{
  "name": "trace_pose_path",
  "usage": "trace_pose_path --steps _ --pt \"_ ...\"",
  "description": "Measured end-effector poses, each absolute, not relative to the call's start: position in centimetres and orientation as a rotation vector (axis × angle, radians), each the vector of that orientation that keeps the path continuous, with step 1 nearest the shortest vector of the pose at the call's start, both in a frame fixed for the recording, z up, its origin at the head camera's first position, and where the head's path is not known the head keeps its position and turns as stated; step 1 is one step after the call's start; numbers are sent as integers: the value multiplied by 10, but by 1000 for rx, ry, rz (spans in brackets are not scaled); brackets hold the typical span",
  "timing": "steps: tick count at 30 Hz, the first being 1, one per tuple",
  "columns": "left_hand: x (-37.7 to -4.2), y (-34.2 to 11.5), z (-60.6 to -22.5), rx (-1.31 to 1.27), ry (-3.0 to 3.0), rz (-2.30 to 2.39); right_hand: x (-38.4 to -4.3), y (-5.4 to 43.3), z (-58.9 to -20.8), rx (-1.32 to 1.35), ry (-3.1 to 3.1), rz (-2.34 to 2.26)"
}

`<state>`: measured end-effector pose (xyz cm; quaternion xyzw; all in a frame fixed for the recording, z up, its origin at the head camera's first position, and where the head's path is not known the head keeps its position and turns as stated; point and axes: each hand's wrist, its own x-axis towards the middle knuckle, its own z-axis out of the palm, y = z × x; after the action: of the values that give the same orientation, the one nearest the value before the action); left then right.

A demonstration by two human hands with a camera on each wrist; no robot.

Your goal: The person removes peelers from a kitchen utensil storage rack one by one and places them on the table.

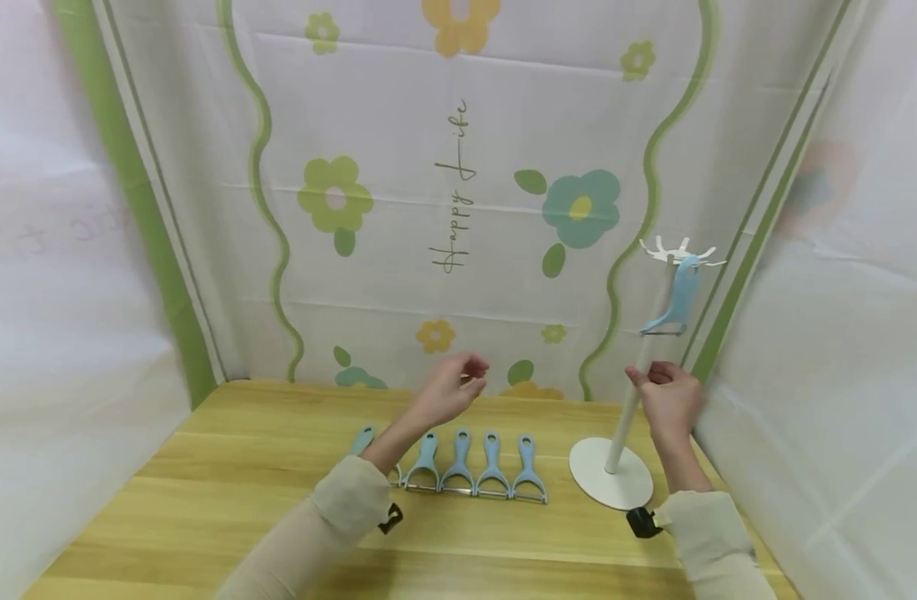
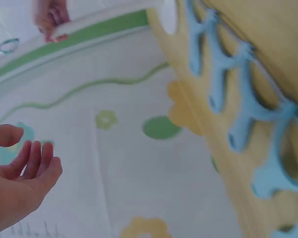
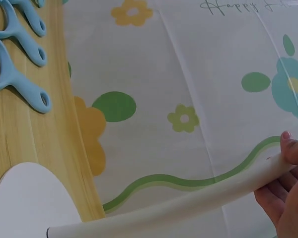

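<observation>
A white stand (image 1: 612, 487) with a round base and a ring of hooks (image 1: 679, 252) on top stands at the right of the table. My right hand (image 1: 670, 400) grips its pole (image 3: 188, 201), thumb on one side and fingers on the other. From a hook hangs a light blue Y-shaped peeler (image 1: 682, 296), blade end down. My left hand (image 1: 447, 390) is in the air above the back of the table, fingers loosely bent and holding nothing. Below it several blue peelers (image 1: 492, 454) lie in a row, handles toward the back; the left forearm partly covers those at the left end.
The wooden table (image 1: 226, 467) backs onto a white curtain (image 1: 398, 275) printed with flowers and lettering. White side curtains (image 1: 841, 400) hang close by on both sides, the right one near the stand. Black wrist straps (image 1: 642, 522) show at both cuffs.
</observation>
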<state>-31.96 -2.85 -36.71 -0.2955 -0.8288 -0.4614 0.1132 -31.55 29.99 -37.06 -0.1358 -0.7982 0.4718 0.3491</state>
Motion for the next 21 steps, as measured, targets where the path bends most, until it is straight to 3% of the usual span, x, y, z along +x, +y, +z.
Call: trace_pose_path --steps 21 --pt "-310 120 -276 -1117 -2249 -1472 -314 305 -372 -229 -2147 1011"
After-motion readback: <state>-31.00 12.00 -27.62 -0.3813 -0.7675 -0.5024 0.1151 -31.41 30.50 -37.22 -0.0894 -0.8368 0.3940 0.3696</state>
